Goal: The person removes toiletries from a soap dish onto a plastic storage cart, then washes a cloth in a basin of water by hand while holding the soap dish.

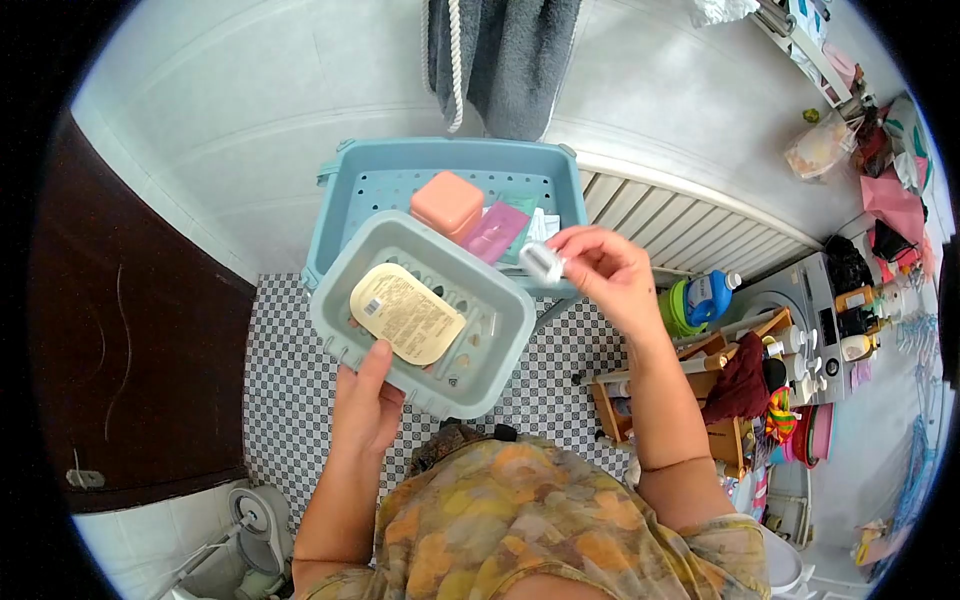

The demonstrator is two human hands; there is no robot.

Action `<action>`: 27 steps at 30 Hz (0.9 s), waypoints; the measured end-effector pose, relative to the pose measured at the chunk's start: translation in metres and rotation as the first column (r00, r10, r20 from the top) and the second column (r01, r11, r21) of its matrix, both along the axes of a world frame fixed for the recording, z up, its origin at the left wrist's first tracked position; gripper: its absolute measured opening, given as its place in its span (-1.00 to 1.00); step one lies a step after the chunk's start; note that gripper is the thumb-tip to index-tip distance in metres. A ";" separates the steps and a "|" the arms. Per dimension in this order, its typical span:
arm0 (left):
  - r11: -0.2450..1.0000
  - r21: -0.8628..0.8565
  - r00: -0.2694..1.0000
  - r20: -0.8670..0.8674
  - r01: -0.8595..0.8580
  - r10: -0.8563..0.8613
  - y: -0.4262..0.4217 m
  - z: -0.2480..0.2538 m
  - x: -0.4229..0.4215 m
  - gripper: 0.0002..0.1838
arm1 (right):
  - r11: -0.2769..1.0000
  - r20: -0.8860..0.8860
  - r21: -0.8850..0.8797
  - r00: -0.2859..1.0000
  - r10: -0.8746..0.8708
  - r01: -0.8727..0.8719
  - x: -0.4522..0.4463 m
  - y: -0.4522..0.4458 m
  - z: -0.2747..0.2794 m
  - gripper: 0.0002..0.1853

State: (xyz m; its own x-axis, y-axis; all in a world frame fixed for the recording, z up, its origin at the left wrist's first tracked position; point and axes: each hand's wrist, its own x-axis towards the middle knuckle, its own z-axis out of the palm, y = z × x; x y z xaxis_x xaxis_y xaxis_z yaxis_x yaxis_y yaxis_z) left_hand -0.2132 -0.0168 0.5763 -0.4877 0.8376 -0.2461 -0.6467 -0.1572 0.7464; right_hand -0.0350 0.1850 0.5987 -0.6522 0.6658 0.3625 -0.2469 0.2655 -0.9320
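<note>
My left hand (372,395) grips the near left edge of a grey-green plastic basket (490,375), thumb over the rim and fingers underneath. A cream oval package with printed text (407,314) lies inside it. Between the thumb and fingers of my right hand (608,270) is a small white and grey object (541,262), over the basket's right corner. Behind, a larger blue basket (375,158) holds a pink box (447,204), a purple packet (496,232), a green packet (522,238) and white packets (543,225).
A grey towel (520,70) hangs on the wall above the blue basket. Right of it are a radiator (650,215), a blue bottle (710,298), a wooden shelf (615,410) and a washing machine (820,320). A dark door (140,320) stands left.
</note>
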 end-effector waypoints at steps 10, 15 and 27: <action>0.999 -0.021 0.999 0.003 -0.048 0.048 -0.006 -0.007 -0.008 -0.42 | 0.799 0.392 0.526 0.751 -0.532 0.292 0.003 0.042 -0.011 -0.88; 0.995 -0.080 0.996 -0.080 -0.054 0.047 -0.006 -0.009 -0.008 -0.41 | 0.770 0.494 0.629 0.710 -0.502 0.107 -0.018 0.040 -0.017 -0.88; 1.000 -0.006 0.998 -0.061 -0.029 0.029 0.000 0.004 -0.001 -0.47 | 0.799 0.467 0.594 0.766 -0.441 0.098 -0.036 0.006 0.019 -0.85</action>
State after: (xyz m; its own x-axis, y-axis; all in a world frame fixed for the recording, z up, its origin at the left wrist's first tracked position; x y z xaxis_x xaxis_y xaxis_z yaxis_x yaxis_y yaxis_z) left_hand -0.2141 -0.0173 0.5799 -0.5261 0.8214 -0.2204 -0.5948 -0.1702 0.7856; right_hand -0.0706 0.1913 0.6182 -0.6648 0.6710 0.3284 0.4284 0.7025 -0.5683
